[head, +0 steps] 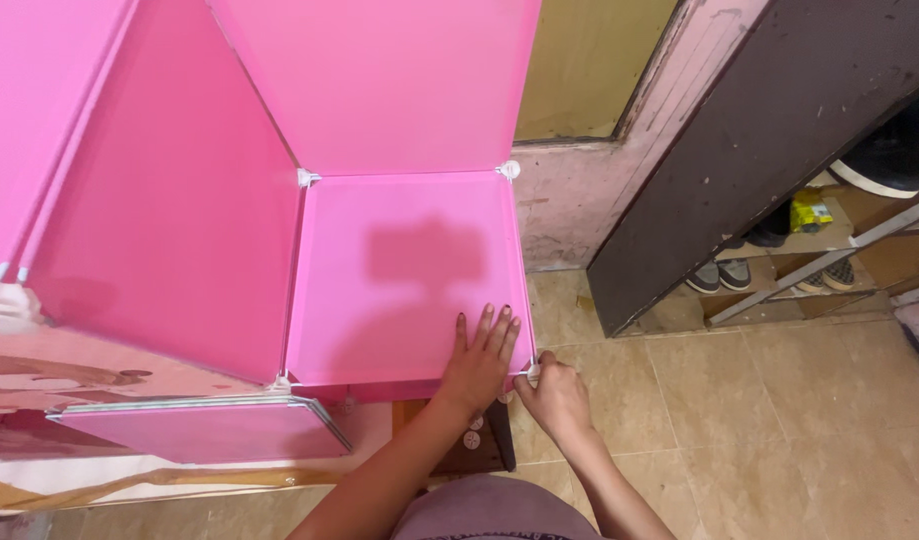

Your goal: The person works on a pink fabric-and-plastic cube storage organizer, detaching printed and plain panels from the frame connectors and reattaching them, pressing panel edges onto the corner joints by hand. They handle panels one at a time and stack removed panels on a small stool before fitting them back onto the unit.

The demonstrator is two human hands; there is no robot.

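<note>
Leaning at the far left, a stack of flat pink plastic panels point(204, 428) rests low beside the glossy pink plastic cube frame point(169, 200), smooth-faced and thin. The left hand point(477, 362) lies flat, fingers released, pressing the square pink floor panel point(399, 270). The right hand point(551, 395) pinches the small white plastic corner connector point(532, 371) at that panel's near right corner. If the clip sits crooked, the panel edge could pop out; thin plastic may flex or crack. Tan floor tiles point(759, 420) look slick.

The pink panels point(404, 270) look like smooth, slightly glossy plastic. White connectors point(509, 169) look plastic; the tiled floor point(759, 420) is glazed and worn.
</note>
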